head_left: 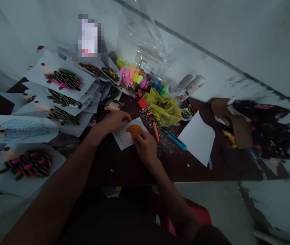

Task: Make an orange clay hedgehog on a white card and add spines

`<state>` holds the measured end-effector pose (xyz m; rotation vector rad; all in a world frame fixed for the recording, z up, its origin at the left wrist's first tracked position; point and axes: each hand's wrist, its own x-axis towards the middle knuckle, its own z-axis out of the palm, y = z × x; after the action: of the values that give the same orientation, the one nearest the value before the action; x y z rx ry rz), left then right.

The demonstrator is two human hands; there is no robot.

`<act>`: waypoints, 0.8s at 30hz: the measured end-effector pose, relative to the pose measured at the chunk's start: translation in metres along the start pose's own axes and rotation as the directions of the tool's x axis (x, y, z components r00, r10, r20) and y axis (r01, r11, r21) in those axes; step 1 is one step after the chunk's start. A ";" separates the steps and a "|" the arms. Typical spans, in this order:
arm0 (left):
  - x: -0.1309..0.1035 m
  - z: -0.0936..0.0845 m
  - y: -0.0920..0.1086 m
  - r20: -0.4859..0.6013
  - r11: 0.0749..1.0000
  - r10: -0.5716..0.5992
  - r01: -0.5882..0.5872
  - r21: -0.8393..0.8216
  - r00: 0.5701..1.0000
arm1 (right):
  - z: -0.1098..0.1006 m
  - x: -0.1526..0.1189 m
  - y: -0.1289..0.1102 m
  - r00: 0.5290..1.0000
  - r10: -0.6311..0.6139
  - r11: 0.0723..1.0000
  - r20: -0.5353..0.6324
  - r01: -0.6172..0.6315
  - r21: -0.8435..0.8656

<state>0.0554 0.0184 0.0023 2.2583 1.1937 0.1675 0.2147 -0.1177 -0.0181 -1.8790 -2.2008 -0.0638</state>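
Observation:
A small white sheet of paper (123,144) lies tilted on the dark table in front of me. On it sits a flat orange-brown clay shape (134,130) with a paler peach part at its left. My right hand (147,148) has its fingers bent together at the right edge of the orange clay, pressing or pinching it. My left hand (116,120) is at the paper's far left corner with curled fingers; what lies under them is hidden. Just beyond it is a peach clay piece (112,106) with a dark spot.
Finished clay hedgehog sheets (63,80) are piled at the left. Behind are a clear bag of coloured clay (134,76) and a yellow plastic bag (164,107). An orange stick (155,132), a blue cutter (177,140) and white paper (198,137) lie at the right.

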 end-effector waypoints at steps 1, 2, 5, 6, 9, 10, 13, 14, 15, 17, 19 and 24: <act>0.000 0.000 0.000 0.007 1.000 -0.005 0.005 0.000 1.000 | 0.000 0.000 0.000 1.000 -0.009 1.000 0.002 0.009 -0.030; 0.000 0.000 0.000 0.013 1.000 -0.009 0.009 0.002 1.000 | 0.000 -0.001 -0.001 1.000 -0.019 0.998 0.009 0.019 -0.058; 0.000 0.001 0.000 0.000 1.000 -0.006 0.006 0.011 1.000 | -0.004 -0.005 -0.002 0.998 -0.045 0.994 0.053 0.050 -0.093; 0.000 0.001 0.000 -0.009 1.000 0.000 0.000 0.010 1.000 | -0.006 -0.007 -0.003 0.996 -0.049 0.995 0.069 0.055 -0.089; 0.000 0.002 -0.002 -0.030 1.000 0.027 -0.027 -0.003 0.999 | -0.011 -0.015 -0.004 0.995 -0.038 0.997 0.089 0.044 -0.065; 0.000 0.002 -0.003 -0.037 0.999 0.032 -0.032 -0.006 0.999 | -0.012 -0.017 -0.005 0.996 -0.034 0.998 0.086 0.039 -0.055; 0.001 0.004 -0.005 -0.052 0.999 0.046 -0.046 0.000 0.998 | -0.014 -0.021 -0.005 0.996 -0.036 0.999 0.077 0.038 -0.025; 0.002 0.005 -0.006 -0.057 0.999 0.051 -0.051 0.001 0.997 | -0.014 -0.022 -0.005 0.996 -0.038 0.999 0.080 0.040 -0.023; 0.002 0.005 -0.006 -0.060 0.999 0.054 -0.054 0.001 0.997 | -0.014 -0.022 -0.005 0.995 -0.039 0.999 0.089 0.042 -0.027; 0.002 0.006 -0.007 -0.060 0.998 0.058 -0.059 -0.006 0.996 | -0.015 -0.021 -0.005 0.993 -0.039 0.998 0.115 0.045 -0.049; 0.003 0.007 -0.007 -0.055 0.998 0.057 -0.057 -0.012 0.997 | -0.016 -0.020 -0.006 0.989 -0.037 0.996 0.145 0.049 -0.079; 0.003 0.006 -0.007 -0.039 0.998 0.054 -0.054 -0.012 0.998 | -0.017 -0.020 -0.010 0.983 -0.026 0.988 0.183 0.053 -0.143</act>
<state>0.0544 0.0217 -0.0069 2.2867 1.1486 0.2396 0.2099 -0.1417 -0.0046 -1.9900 -2.4144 -0.0673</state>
